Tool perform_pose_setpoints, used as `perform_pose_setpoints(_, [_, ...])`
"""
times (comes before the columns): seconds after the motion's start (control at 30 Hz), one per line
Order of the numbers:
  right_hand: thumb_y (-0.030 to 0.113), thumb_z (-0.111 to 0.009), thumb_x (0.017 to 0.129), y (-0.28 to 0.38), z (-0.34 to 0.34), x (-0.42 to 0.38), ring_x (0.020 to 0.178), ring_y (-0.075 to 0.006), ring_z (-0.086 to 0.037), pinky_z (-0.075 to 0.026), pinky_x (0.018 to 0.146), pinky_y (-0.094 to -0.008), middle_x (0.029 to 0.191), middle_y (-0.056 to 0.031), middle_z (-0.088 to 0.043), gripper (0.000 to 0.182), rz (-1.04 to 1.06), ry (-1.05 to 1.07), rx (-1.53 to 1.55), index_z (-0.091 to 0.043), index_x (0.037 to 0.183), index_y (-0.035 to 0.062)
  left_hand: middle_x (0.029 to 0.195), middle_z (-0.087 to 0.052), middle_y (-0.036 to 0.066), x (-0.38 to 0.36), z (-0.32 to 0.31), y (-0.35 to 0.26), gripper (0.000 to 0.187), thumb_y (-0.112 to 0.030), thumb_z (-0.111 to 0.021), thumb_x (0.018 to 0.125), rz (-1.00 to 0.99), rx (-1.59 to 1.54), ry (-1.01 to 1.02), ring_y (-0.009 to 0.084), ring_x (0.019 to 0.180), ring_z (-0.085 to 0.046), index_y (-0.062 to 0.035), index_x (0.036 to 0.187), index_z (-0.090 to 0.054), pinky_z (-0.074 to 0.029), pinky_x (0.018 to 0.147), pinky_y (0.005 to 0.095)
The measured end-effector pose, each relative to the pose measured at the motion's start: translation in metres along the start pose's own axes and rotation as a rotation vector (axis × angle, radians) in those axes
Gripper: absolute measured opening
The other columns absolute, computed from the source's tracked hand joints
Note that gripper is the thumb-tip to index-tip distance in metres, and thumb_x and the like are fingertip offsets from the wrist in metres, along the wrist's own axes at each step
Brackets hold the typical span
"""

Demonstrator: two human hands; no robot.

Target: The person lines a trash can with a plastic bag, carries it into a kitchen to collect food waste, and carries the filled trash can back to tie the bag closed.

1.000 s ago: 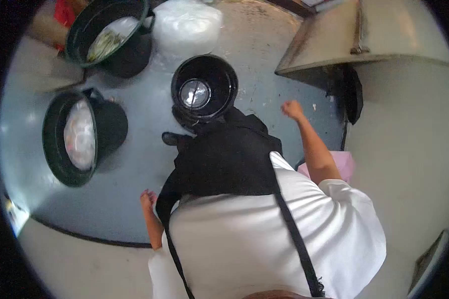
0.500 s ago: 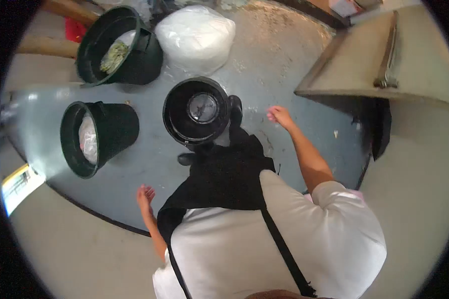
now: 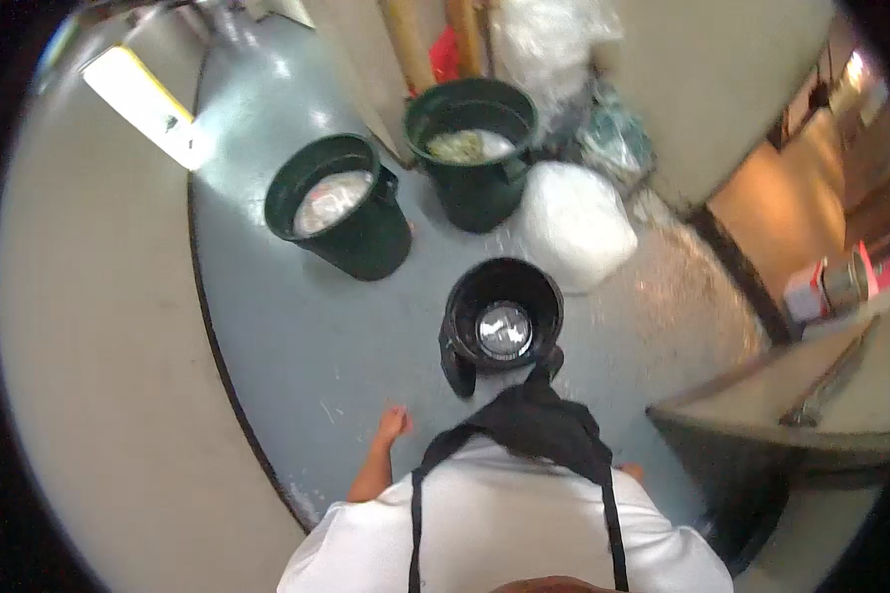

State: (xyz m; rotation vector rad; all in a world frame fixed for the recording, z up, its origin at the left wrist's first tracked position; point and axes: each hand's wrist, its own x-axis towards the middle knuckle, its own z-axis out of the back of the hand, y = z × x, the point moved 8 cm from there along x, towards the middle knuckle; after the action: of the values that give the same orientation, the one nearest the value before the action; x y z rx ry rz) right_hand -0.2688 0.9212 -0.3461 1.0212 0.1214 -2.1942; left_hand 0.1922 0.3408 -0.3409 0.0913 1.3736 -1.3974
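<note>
A black bucket point(image 3: 539, 308) stands upright on the floor right in front of my shoes, with a shiny wet-looking bottom. Off to the left of my black apron, my left hand point(image 3: 396, 422) hangs in the air with its fingers loosely curled in, nothing visible in them. My right hand point(image 3: 631, 470) is low at my right side, mostly covered by my body, so its fingers cannot be made out. Neither hand touches the bucket, which is the nearest object to both.
Two dark green bins stand ahead: one point(image 3: 366, 242) holds a clear plastic bag, the other point(image 3: 470, 193) holds greenish scraps. Beside them sits a full white plastic bag point(image 3: 578, 227). A hard-edged pale panel point(image 3: 732, 405) juts in from the right. A wall point(image 3: 99, 346) runs along the left.
My view has turned left, so the bins and bucket appear farther right. The left hand has come forward and its fingers have curled in; the right has drawn back toward my body.
</note>
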Motion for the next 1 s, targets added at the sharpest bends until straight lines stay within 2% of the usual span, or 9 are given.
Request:
perform_pose_setpoints(0.03, [0.032, -0.055, 0.086, 0.007, 0.03, 0.005, 0.08, -0.0251, -0.068, -0.053, 0.067, -0.0448, 0.095, -0.0118, -0.071, 0.03, -0.287, 0.092, 0.253, -0.071, 0.09, 0.0074, 0.063, -0.06, 0.008, -0.024, -0.005, 0.024, 0.032, -0.03, -0.05, 0.096, 0.134, -0.159, -0.127, 0.0196, 0.058, -0.061, -0.0033, 0.081, -0.06, -0.047, 0.047, 0.0359])
perform_pose_setpoints(0.2, [0.034, -0.062, 0.078, 0.056, 0.07, 0.012, 0.076, -0.0239, -0.069, -0.053, 0.069, -0.0373, 0.087, -0.0136, -0.072, 0.033, -0.102, -0.023, 0.442, -0.073, 0.092, 0.0068, 0.065, -0.061, 0.01, -0.101, -0.052, 0.16, 0.031, -0.031, -0.049, 0.095, 0.371, -0.3, -0.156, 0.0211, 0.057, -0.062, -0.0017, 0.089, -0.059, -0.049, 0.048, 0.0353])
perform_pose_setpoints(0.27, [0.023, -0.06, 0.085, 0.039, 0.086, 0.045, 0.065, -0.0214, -0.066, -0.05, 0.062, -0.0374, 0.07, -0.0145, -0.068, 0.025, -0.083, -0.095, 0.608, -0.07, 0.082, -0.0002, 0.065, -0.061, 0.01, -0.113, -0.074, 0.183, 0.031, -0.031, -0.049, 0.095, 0.311, -0.161, -0.068, 0.0213, 0.057, -0.062, -0.0018, 0.091, -0.059, -0.05, 0.048, 0.0352])
perform_pose_setpoints(0.3, [0.023, -0.06, 0.086, 0.034, 0.111, 0.052, 0.06, -0.0201, -0.063, -0.049, 0.057, -0.036, 0.066, -0.0114, -0.066, 0.025, -0.047, -0.299, 0.428, -0.068, 0.076, 0.0016, 0.066, -0.061, 0.01, -0.114, -0.086, 0.191, 0.031, -0.031, -0.049, 0.095, 0.259, -0.078, -0.031, 0.0213, 0.056, -0.062, -0.0019, 0.092, -0.059, -0.05, 0.048, 0.0351])
perform_pose_setpoints(0.43, [0.028, -0.06, 0.087, 0.013, 0.156, 0.066, 0.056, -0.0161, -0.059, -0.045, 0.053, -0.0347, 0.064, -0.0081, -0.064, 0.029, -0.137, -0.323, 0.552, -0.066, 0.077, 0.0013, 0.067, -0.062, 0.011, -0.099, -0.126, 0.21, 0.031, -0.031, -0.049, 0.095, 0.095, 0.14, 0.042, 0.0216, 0.056, -0.062, -0.0021, 0.097, -0.059, -0.05, 0.049, 0.035])
perform_pose_setpoints(0.6, [0.029, -0.07, 0.079, 0.025, 0.199, 0.071, 0.07, -0.0242, -0.063, -0.047, 0.066, -0.0398, 0.069, -0.01, -0.066, 0.027, -0.216, -0.389, 0.423, -0.066, 0.08, 0.0022, 0.068, -0.063, 0.011, -0.031, -0.138, 0.175, 0.032, -0.031, -0.049, 0.095, -0.057, 0.064, -0.06, 0.0218, 0.056, -0.062, -0.0023, 0.103, -0.059, -0.051, 0.049, 0.0347])
perform_pose_setpoints(0.7, [0.035, -0.07, 0.077, 0.057, 0.25, 0.094, 0.095, -0.0351, -0.065, -0.05, 0.081, -0.0443, 0.096, -0.0185, -0.069, 0.035, -0.26, -0.249, 0.35, -0.07, 0.097, 0.0066, 0.08, -0.065, 0.011, -0.038, -0.115, 0.106, 0.033, -0.034, -0.051, 0.095, 0.205, -0.361, -0.236, 0.0203, 0.064, -0.064, -0.0053, 0.11, -0.059, -0.053, 0.056, 0.0322])
perform_pose_setpoints(0.83, [0.03, -0.076, 0.074, 0.079, 0.305, 0.201, 0.111, -0.0366, -0.058, -0.048, 0.091, -0.0442, 0.119, -0.0188, -0.06, 0.044, -0.059, -0.42, 0.221, -0.066, 0.111, 0.0094, 0.091, -0.067, 0.011, -0.034, -0.109, 0.037, 0.035, -0.036, -0.052, 0.097, 0.261, -0.69, -0.378, 0.0201, 0.073, -0.066, -0.0068, 0.115, -0.058, -0.053, 0.062, 0.031])
perform_pose_setpoints(1.0, [0.02, -0.081, 0.07, 0.173, 0.404, 0.39, 0.129, -0.0408, -0.042, -0.041, 0.103, -0.0443, 0.142, -0.0241, -0.04, 0.069, 0.223, -0.42, 0.14, -0.053, 0.131, 0.0081, 0.101, -0.067, 0.013, -0.054, -0.152, -0.061, 0.037, -0.034, -0.051, 0.099, 0.241, -0.629, -0.57, 0.0235, 0.081, -0.068, -0.0043, 0.12, -0.056, -0.054, 0.066, 0.0332])
